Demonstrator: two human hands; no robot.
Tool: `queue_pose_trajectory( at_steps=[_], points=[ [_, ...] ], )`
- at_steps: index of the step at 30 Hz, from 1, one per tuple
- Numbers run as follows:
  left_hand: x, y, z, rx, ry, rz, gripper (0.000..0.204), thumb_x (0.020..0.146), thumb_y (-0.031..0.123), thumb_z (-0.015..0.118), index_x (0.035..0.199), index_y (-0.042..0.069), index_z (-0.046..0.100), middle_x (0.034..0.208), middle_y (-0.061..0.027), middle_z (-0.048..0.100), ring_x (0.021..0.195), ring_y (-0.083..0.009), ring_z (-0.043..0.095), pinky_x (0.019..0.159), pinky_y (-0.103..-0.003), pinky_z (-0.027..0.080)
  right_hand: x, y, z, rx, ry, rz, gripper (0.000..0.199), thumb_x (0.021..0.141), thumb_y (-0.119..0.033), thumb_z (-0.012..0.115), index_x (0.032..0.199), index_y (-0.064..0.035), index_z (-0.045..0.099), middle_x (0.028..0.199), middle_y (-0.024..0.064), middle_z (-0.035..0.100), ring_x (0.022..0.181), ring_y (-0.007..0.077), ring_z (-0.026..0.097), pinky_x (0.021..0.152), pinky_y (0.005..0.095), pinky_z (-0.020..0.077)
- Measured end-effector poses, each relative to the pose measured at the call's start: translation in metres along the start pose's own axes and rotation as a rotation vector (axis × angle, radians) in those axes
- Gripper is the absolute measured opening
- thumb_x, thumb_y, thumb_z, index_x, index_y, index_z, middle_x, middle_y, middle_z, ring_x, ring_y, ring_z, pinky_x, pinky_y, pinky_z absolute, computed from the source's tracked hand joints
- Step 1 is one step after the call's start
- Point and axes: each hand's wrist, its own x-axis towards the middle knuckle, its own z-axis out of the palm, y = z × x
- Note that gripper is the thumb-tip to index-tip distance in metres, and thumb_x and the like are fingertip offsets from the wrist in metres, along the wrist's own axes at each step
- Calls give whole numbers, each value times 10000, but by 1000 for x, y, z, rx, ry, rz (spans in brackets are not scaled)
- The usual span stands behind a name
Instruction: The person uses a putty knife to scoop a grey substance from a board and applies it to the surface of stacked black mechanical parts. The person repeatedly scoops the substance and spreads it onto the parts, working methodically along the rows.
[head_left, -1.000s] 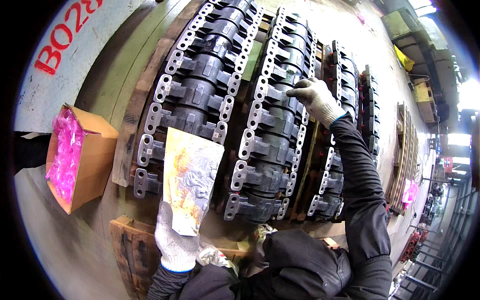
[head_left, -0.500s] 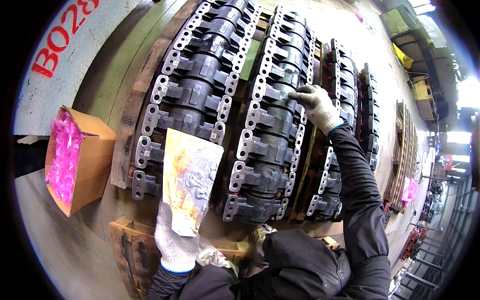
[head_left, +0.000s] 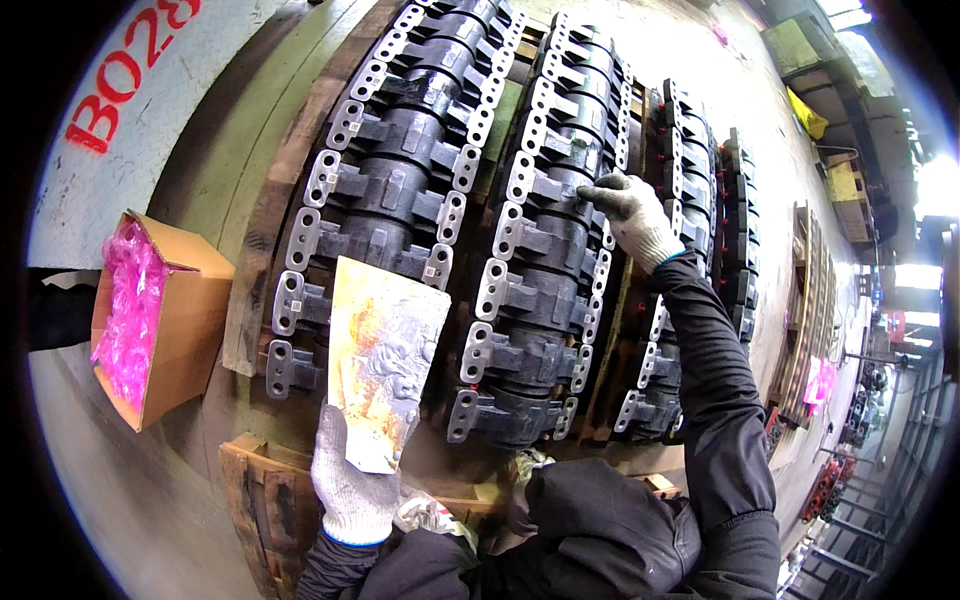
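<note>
My left hand [head_left: 358, 478], in a grey-white knit glove, grips the lower end of a flat board [head_left: 385, 355]. Grey paste is smeared over its pale, orange-stained face. My right hand [head_left: 636, 215], gloved alike, reaches out to the second row of black metal track shoes [head_left: 560, 225]. Its darkened fingertips are drawn together against one shoe's surface; whatever they may hold is hidden. Silver link plates [head_left: 508, 230] with paired holes line the row's edges. Left of it, behind the board, runs another row of such black shoes [head_left: 385, 190].
Wooden pallets [head_left: 262, 240] lie under the rows. At the left stands a cardboard box [head_left: 190, 330] filled with pink plastic wrap [head_left: 130, 310]. Farther right are two more black rows [head_left: 690, 150]. A wooden crate [head_left: 265, 500] sits near my left forearm. A person's dark-clothed back is not distinguishable from my own clothing.
The board in my left hand has shifted very slightly to the right. My right hand stays at the same shoe.
</note>
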Motion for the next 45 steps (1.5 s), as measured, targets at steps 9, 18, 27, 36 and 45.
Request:
queue_pose_trajectory(
  at_steps=[9,18,27,36,45],
  points=[
    [0,0,2,-17,-1,4,582,1030,378,560,1497,48,450,1418,-125,581,1245,-298,602,1008,-466,527,1,-6,2,4,21,17,374,816,63,688,1103,-157,785,1010,128,713,933,331,670,832,389,549],
    [1,-2,-5,-27,12,4,561,1027,375,573,1469,43,482,1388,-128,602,1224,-308,614,985,-482,537,4,-9,-6,17,-5,-3,399,778,87,678,1084,-144,789,992,124,711,912,337,666,819,385,549],
    [-2,-1,-5,-10,43,10,558,1032,377,561,1470,41,482,1386,-129,602,1222,-304,615,988,-477,535,1,-6,-8,-7,-19,-29,401,796,87,656,1090,-152,788,979,138,712,915,341,671,812,386,551],
    [-2,-1,-2,-15,25,19,558,1034,373,554,1472,37,480,1389,-125,601,1226,-301,614,992,-480,532,14,-5,-18,-173,-37,-146,434,766,106,628,1062,-161,800,989,112,726,892,330,678,826,396,555],
    [-2,-2,-6,-19,37,22,558,1032,371,557,1470,34,479,1384,-130,604,1218,-304,618,988,-481,537,26,-10,-19,-143,-113,-138,373,792,62,641,1033,-167,809,1029,93,729,955,331,663,877,413,527]
  ],
)
